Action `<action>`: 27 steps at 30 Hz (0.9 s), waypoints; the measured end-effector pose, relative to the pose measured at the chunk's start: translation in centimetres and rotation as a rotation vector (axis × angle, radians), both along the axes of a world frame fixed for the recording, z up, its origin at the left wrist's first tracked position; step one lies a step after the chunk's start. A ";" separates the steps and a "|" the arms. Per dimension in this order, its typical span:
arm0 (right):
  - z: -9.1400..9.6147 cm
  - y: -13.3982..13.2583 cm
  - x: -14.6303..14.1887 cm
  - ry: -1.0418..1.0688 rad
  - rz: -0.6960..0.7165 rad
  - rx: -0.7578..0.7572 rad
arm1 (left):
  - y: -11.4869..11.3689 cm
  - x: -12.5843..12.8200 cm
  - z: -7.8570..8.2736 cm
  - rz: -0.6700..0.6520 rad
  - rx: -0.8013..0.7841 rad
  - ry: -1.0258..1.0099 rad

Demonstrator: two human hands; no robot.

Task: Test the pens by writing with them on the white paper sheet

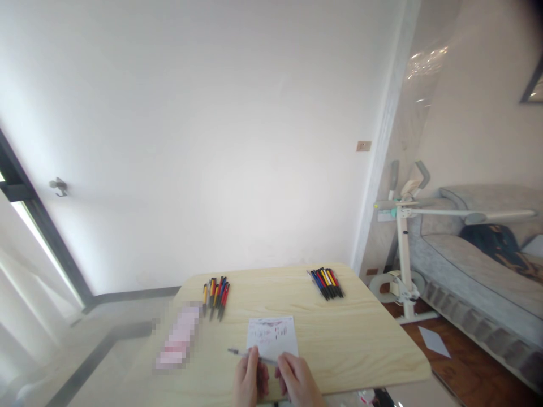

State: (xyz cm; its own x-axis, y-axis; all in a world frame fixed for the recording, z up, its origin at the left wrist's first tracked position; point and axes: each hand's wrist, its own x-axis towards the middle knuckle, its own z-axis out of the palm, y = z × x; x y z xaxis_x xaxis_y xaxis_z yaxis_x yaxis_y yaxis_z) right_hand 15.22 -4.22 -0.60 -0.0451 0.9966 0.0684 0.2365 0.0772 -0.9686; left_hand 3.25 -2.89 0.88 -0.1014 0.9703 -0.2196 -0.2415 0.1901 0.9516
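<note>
Nearest me, my left hand [248, 377] pinches a slim grey pen [267, 359] between thumb and fingers, and my right hand [297, 377] grasps its right end. The pen lies across, over the lower part of a white rectangular paper sheet [274, 330] with dark and reddish marks, its left end sticking out past my left hand. The near edge of the pale wood-grain table [360, 339] runs just beneath my wrists. To my left, a pink-and-white oblong [180, 336] sits by the left edge, too pixelated to identify. Beyond the sheet, a loose group of multicoloured pens [216, 297] lies left and a tighter row of multicoloured pens [326, 284] right, both near the far edge; wood grain shows between them and across to the right edge. Behind that edge, a plain white wall [263, 141] bounds my reach. Farther right stand a white exercise machine [404, 243] and a grey upholstered sofa [462, 254].
</note>
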 end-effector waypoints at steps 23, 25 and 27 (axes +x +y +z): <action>-0.2 0.1 0.4 -0.038 0.034 0.055 | 0.5 -0.2 -1.0 -0.029 0.014 0.031; -0.2 0.1 0.4 -0.034 0.039 0.056 | 0.5 -0.2 -1.1 -0.037 0.026 0.037; -0.3 0.1 0.5 -0.035 0.040 0.058 | 0.5 -0.2 -1.1 -0.041 0.033 0.038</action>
State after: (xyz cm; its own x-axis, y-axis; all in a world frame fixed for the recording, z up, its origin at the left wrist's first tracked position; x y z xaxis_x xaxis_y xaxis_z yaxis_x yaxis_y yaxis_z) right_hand 15.69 -4.14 -0.86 -0.0884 0.9884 0.1238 0.2657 0.1432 -0.9534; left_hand 3.08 -2.34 -0.23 -0.0692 0.9804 -0.1846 -0.1979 0.1679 0.9657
